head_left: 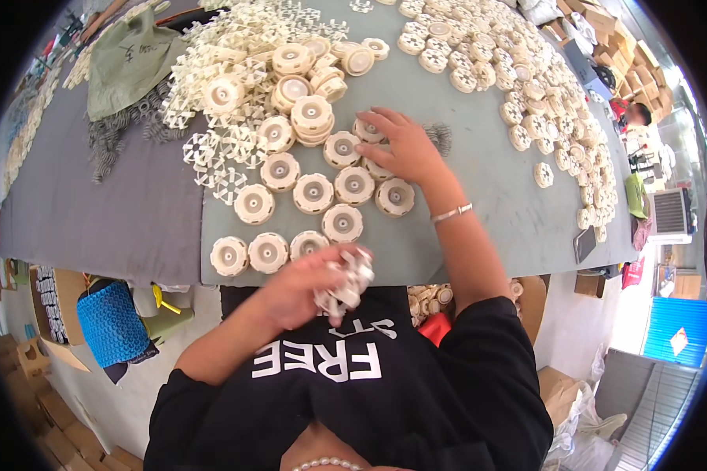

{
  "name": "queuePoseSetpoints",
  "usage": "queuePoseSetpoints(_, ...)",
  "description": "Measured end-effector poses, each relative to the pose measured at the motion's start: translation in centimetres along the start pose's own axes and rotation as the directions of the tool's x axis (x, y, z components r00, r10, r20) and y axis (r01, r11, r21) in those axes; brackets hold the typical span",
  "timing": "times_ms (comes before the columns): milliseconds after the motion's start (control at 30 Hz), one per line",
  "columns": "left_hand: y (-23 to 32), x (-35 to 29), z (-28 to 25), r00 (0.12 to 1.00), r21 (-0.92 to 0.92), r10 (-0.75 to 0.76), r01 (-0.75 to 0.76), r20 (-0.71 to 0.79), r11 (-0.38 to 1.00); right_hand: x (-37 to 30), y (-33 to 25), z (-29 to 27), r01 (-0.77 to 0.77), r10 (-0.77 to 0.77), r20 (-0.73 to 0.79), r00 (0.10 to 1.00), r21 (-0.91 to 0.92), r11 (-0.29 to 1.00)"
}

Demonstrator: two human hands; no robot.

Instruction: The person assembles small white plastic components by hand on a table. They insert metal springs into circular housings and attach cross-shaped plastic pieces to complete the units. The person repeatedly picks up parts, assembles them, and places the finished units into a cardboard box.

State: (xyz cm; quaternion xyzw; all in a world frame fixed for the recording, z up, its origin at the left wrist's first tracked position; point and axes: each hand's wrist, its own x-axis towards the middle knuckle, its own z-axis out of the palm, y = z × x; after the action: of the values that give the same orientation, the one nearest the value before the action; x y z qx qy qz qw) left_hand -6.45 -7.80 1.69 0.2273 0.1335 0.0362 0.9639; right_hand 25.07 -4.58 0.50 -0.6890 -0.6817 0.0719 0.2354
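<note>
The person's two hands are apart. The left hand (310,282), blurred, is closed around a cluster of small white branched plastic pieces (346,284) near the close edge of the grey-green cloth-covered surface (526,212). The right hand (401,149) reaches farther out, palm down, its thumb and fingers spread about a round cream plastic disc with a grey centre (369,132); whether they grip it or only rest there, one cannot tell. More discs of the same kind (313,192) lie flat in loose rows between the hands, and a small group of dark grey coil springs (438,139) lies just beside the right hand.

The cluster looks the likeliest to go astray: its pieces are many and uneven, so a loosened finger could let some slip over the edge and down to the floor. The left hand is also close to the front row of cream discs (269,252), and a careless wrist could push one off. Farther out, a stack of cream discs (313,118) leans among others beside a heap of white branched pieces (228,59); a knock from the right hand could topple it. The springs, being round, could roll if the wrist brushed them.
</note>
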Motion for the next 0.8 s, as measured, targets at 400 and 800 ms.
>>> queuePoseSetpoints(400,-1.6,6.1,0.2,0.992,0.341,-0.114,0.125,-0.051,0.932,-15.4,-4.6,-6.4,-0.145,0.105,0.105,0.989,0.526,0.838)
queuePoseSetpoints(800,-3.8,7.5,2.3,0.987,0.359,-0.159,0.149,-0.002,0.921,-23.3,-6.9,-4.2,-0.156,0.3,-0.012,0.954,0.834,0.53)
